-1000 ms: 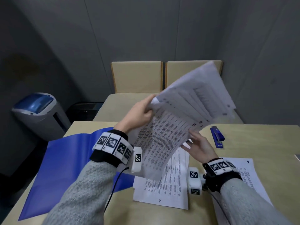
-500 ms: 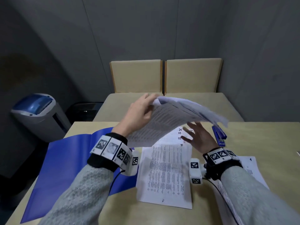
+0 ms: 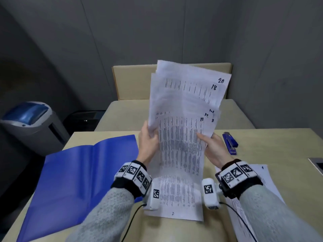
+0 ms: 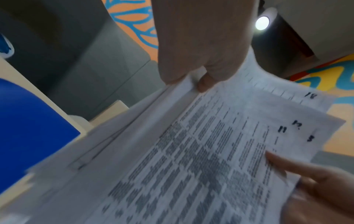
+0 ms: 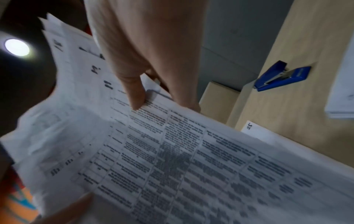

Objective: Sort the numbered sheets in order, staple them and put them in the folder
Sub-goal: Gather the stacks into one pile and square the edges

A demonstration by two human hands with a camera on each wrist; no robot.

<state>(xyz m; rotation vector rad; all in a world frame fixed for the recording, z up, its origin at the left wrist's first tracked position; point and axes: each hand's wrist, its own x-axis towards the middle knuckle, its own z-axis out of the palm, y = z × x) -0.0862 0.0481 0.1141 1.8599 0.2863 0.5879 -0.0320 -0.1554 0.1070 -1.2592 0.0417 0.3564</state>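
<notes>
While both hands, left hand (image 3: 148,138) and right hand (image 3: 214,147), grip the fanned sheets (image 3: 183,105) above the bench (image 3: 272,142) | risk: loose fan slips, order lost | stapler (image 3: 230,143) right of sheets

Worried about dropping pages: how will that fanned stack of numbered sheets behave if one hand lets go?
The stack of numbered sheets would probably flop: it already bows between the left hand and right hand. Its staggered, unstapled edges suggest pages could slide apart. Likely light.
</notes>
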